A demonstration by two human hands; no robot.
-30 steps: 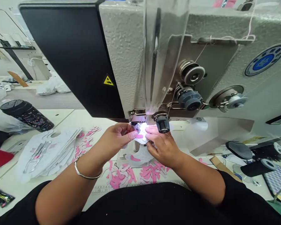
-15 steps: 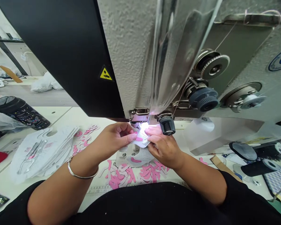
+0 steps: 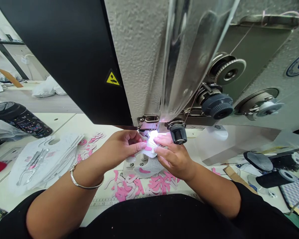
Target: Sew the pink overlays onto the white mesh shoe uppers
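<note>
Right under the lit needle spot of the big sewing machine point(image 3: 139, 66): two hands, close together. Left hand point(image 3: 122, 147), fingers pinched shut on the near-left edge of a small white mesh piece point(image 3: 149, 164). Right hand point(image 3: 174, 157), fingers pinched shut on the right edge of the same piece. Mesh piece held up off the table point(image 3: 94, 126), just below the light, with a pink shape on its lower part. Silver bangle point(image 3: 86, 182) on the left wrist.

Below the hands, lots of little pink cut-outs point(image 3: 139, 186), loose on the table, touching one another. Off to the left, a flat stack of white pieces point(image 3: 42, 159). Farther left, a black cup point(image 3: 20, 119), lying tilted, lid on, inside hidden. At the right, a black thread spool point(image 3: 274, 177) lying on its side.
</note>
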